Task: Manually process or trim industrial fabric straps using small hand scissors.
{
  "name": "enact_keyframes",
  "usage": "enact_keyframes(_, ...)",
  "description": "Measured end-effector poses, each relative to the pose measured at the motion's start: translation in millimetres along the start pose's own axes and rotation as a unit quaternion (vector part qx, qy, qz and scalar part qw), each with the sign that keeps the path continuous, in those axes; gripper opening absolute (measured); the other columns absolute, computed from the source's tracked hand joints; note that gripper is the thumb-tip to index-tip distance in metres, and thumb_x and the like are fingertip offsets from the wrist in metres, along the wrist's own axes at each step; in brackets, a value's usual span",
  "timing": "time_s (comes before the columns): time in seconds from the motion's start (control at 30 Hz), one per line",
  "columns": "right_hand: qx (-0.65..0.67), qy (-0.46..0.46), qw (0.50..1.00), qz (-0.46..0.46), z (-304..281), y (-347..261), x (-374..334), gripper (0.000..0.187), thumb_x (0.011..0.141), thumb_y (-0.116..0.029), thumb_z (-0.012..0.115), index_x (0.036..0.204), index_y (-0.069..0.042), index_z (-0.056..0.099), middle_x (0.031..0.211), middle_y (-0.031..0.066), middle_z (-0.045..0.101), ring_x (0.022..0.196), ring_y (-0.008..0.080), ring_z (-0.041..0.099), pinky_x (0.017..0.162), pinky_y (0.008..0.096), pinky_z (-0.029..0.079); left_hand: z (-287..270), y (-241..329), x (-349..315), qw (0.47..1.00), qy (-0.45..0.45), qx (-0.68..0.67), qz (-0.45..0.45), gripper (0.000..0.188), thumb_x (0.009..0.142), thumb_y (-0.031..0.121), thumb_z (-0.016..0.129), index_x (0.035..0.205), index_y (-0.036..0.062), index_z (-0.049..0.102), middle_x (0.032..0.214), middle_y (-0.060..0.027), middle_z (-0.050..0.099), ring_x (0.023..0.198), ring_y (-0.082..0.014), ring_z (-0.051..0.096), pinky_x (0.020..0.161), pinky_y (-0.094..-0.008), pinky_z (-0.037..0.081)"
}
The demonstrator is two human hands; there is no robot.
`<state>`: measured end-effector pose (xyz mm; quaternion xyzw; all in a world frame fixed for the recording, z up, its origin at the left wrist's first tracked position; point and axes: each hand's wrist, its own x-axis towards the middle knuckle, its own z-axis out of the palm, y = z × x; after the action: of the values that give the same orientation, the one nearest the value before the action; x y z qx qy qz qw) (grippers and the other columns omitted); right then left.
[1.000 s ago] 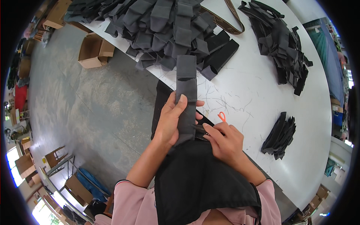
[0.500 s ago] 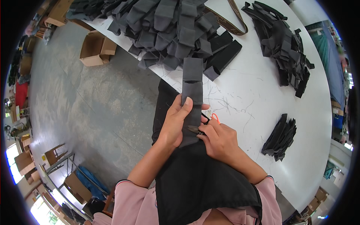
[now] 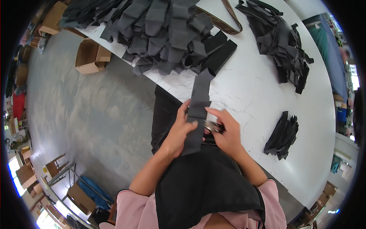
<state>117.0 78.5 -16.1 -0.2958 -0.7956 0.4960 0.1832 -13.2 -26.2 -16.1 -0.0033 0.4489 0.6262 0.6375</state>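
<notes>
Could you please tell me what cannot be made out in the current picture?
- Head view: the tool in the right hand, blurred; its exact shape is unclear.
- Head view: part of the left hand, hidden behind the strip.
- Head view: the large pile's far side, cut off by the top edge.

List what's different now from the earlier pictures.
The dark strip has come toward the person, its far end now leaning right; the left hand, holding it, came nearer too. The right hand shifted forward; its snips, previously over the strip, are now blurred beside the strip's right edge. The large grey pile and small black stack stayed put.
</notes>
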Motion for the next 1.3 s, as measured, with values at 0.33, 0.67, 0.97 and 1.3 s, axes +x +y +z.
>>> enact_keyframes(0.33, 0.482, 0.052, 0.854, 0.189, 8, 9, 35, 0.01, 0.093, -0.014, 0.053, 0.09, -0.006, 0.05, 0.074, -0.002, 0.048, 0.064, 0.0038, 0.045, 0.054, 0.0198, 0.039, -5, -22, -16, 0.996, -0.025, 0.085, -0.008, 0.046, 0.093, 0.012, 0.046, 0.129, 0.0072, 0.017, 0.12, -0.0189, 0.048, 0.075, -0.0225, 0.064, 0.065, -0.0311, 0.054)
enact_keyframes(0.67, 0.419, -0.112, 0.838, 0.331, 12, 4, 50, 0.012, 0.087, -0.017, 0.061, 0.088, -0.006, 0.056, 0.078, -0.0029, 0.052, 0.066, 0.003, 0.047, 0.054, 0.0178, 0.038, -3, 12, -3, 0.607, -0.043, 0.662, 0.439, 0.046, 0.075, 0.034, 0.073, 0.093, -0.0065, 0.06, 0.128, -0.0184, 0.049, 0.125, -0.0391, 0.039, 0.105, -0.0473, 0.027)
enact_keyframes(0.97, 0.065, 0.071, 0.993, 0.071, -8, -1, -22, 0.024, 0.08, -0.009, 0.066, 0.102, -0.006, 0.057, 0.079, 0.0042, 0.054, 0.064, 0.0103, 0.053, 0.057, 0.0237, 0.044, -33, -18, 0, 0.915, 0.029, 0.317, 0.247, 0.04, 0.075, 0.024, 0.073, 0.101, -0.0029, 0.061, 0.108, -0.0099, 0.057, 0.102, -0.0195, 0.054, 0.089, -0.0276, 0.041)
enact_keyframes(1.3, -0.029, 0.003, 1.0, 0.003, -23, -5, -19, 0.023, 0.077, -0.008, 0.068, 0.099, -0.007, 0.061, 0.082, 0.0056, 0.064, 0.063, 0.0172, 0.062, 0.055, 0.0271, 0.047, -22, -8, -1, 0.895, -0.046, 0.369, 0.246, 0.045, 0.072, 0.026, 0.075, 0.105, 0.0004, 0.059, 0.127, -0.0076, 0.047, 0.128, -0.0267, 0.036, 0.102, -0.0372, 0.033)
